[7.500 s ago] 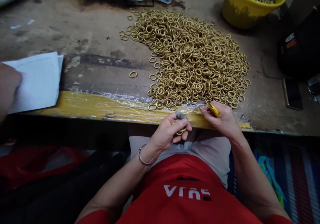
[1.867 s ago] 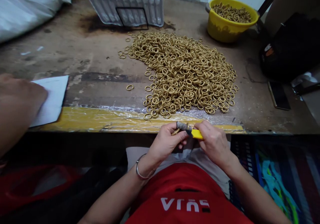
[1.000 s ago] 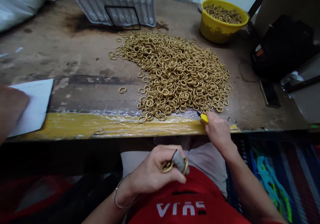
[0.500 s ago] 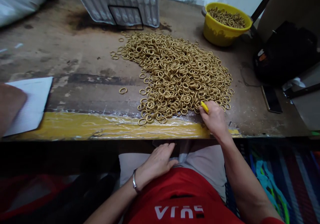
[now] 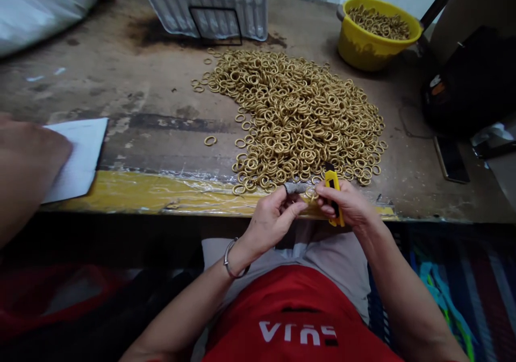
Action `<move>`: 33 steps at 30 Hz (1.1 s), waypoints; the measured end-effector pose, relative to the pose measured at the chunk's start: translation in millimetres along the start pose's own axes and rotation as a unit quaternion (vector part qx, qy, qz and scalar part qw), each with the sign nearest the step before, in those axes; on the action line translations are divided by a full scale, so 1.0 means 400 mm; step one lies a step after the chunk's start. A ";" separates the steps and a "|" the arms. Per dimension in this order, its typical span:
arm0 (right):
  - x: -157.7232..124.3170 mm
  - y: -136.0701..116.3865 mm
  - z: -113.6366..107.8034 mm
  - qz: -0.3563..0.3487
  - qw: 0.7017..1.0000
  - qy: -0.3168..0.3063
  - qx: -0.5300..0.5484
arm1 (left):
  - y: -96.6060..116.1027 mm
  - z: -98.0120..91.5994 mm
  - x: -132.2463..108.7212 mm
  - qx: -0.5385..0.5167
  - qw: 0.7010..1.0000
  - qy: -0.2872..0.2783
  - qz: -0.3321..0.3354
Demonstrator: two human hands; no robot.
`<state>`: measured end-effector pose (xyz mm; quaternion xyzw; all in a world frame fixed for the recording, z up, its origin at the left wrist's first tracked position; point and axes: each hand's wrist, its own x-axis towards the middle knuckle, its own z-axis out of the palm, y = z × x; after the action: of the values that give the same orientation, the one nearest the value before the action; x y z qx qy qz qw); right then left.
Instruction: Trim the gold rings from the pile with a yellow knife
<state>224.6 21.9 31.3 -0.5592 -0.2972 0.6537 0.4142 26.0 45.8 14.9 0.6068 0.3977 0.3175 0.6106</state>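
Note:
My right hand (image 5: 349, 203) is closed around a yellow utility knife (image 5: 332, 190), its dark blade end pointing up toward the pile. At that hand's fingertips is a gold-coloured ring (image 5: 310, 194). My left hand (image 5: 274, 214) reaches up beside it, thumb and index finger apart at the ring's left; whether they touch it I cannot tell. A grey cover (image 5: 295, 188) sits on the left index finger. Just beyond both hands spreads a large heap of gold-coloured rings (image 5: 298, 114) on the wooden table (image 5: 161, 90).
A yellow basin (image 5: 363, 52) of rings stands at the back right, with a phone (image 5: 451, 159) nearer. A ribbed pale panel (image 5: 217, 7) is at the back. Another person's hand (image 5: 32, 157) rests at a white sheet (image 5: 86, 152) on the left. One ring (image 5: 210, 141) lies apart.
My left hand has risen from my lap to the table edge. My right hand has drawn back slightly from the heap with the knife turned upright and a ring at its fingertips.

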 end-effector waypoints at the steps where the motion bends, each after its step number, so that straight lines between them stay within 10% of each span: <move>1: -0.003 0.004 0.003 0.003 1.000 -0.007 0.005 | 0.006 0.000 0.003 -0.024 1.000 -0.010 -0.008; 6: -0.014 0.022 0.013 -0.008 0.999 -0.042 0.018 | 0.009 0.001 0.002 -0.075 0.996 -0.020 -0.032; 18: -0.012 0.005 0.014 0.065 0.994 -0.085 0.037 | -0.002 -0.017 0.007 0.134 0.975 -0.026 0.174; 33: -0.030 0.013 0.033 -0.075 0.994 -0.002 -0.083 | -0.007 -0.004 0.025 -0.211 0.967 -0.084 -0.115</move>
<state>211.1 9.8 35.2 -0.5667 -0.3927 0.5946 0.4136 29.2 55.3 11.3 0.4394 0.3361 0.2701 0.7880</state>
